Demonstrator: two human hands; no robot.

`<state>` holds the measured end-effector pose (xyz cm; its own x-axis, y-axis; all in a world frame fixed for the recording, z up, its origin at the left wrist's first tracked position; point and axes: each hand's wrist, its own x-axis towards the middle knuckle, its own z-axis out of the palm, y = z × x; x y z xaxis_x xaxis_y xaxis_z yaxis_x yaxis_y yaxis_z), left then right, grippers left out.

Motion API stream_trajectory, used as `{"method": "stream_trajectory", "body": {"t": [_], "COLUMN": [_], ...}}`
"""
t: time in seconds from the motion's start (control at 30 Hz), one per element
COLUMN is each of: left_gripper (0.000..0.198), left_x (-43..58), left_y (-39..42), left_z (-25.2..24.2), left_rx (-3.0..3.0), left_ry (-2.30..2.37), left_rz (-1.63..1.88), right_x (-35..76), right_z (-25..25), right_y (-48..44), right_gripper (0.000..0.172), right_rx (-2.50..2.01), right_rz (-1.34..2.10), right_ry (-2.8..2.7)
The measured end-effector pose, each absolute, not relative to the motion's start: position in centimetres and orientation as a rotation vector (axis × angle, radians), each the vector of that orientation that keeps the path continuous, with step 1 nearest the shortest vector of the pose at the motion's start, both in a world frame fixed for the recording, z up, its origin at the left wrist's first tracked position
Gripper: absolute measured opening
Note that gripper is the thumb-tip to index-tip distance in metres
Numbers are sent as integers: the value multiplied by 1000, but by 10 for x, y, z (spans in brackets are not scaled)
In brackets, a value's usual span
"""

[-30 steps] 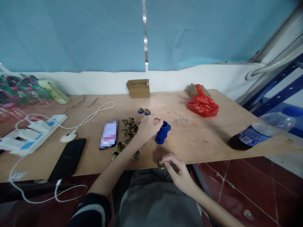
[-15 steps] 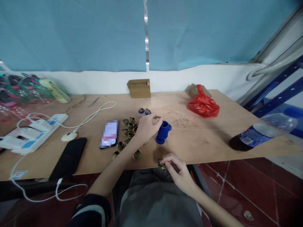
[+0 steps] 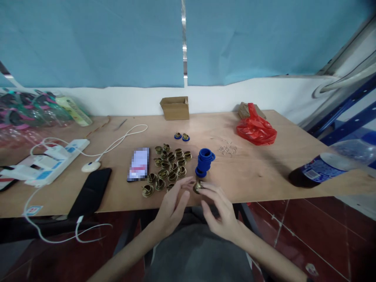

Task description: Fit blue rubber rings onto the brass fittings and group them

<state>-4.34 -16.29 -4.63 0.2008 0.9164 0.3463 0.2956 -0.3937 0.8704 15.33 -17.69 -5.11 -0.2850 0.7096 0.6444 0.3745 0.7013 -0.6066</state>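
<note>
Near the table's front edge stands a brass-coloured round fitting [image 3: 197, 187], partly covered by fingers. The fingertips of my right hand [image 3: 220, 207] touch its right side, with the thumb held apart. My left hand [image 3: 173, 203] is open just to the left, fingertips close to the fitting; whether they touch it I cannot tell. Right behind the hands rises a stack of blue rings [image 3: 203, 160], leaning a little. Several similar brass fittings [image 3: 164, 163] lie grouped to the left. Farther back, two fittings with blue rings [image 3: 182, 136] around their bases sit side by side.
Thin metal wire pieces [image 3: 227, 149] lie right of the stack, with a red plastic bag [image 3: 255, 129] beyond. A cola bottle [image 3: 329, 166] leans at right. At left are a lit phone [image 3: 139, 164], a dark phone [image 3: 91, 192] and a power strip [image 3: 58, 164]. A cardboard box [image 3: 176, 108] stands behind.
My left hand has come back from beside the blue rings toward the front edge. My right hand has brought the fitting forward to the table, and its thumb has moved away.
</note>
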Motion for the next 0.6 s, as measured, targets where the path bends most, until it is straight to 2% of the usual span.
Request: {"method": "stream_trajectory", "body": {"t": [0.1, 0.27, 0.37, 0.5, 0.6], "left_gripper": [44, 47, 50, 42, 32], "left_x": [-39, -33, -37, -40, -37], "left_y": [-161, -153, -151, -153, -157], "left_z": [-58, -66, -70, -75, -79], "left_rx": [1358, 1004, 1091, 1462, 1737], "left_ry": [971, 840, 904, 1032, 1037], "left_rz": [1049, 999, 1073, 1105, 1110], "right_x": [149, 149, 151, 146, 139], "right_z": [-56, -64, -64, -66, -71], "right_y": [-172, -168, -169, -170, -170], "right_gripper": [54, 42, 36, 8, 6], "right_rx": [-698, -583, -741, -1001, -1074], "right_rz": [231, 168, 306, 578, 803], "right_ry": [-2138, -2289, -2082, -1842, -1800]}}
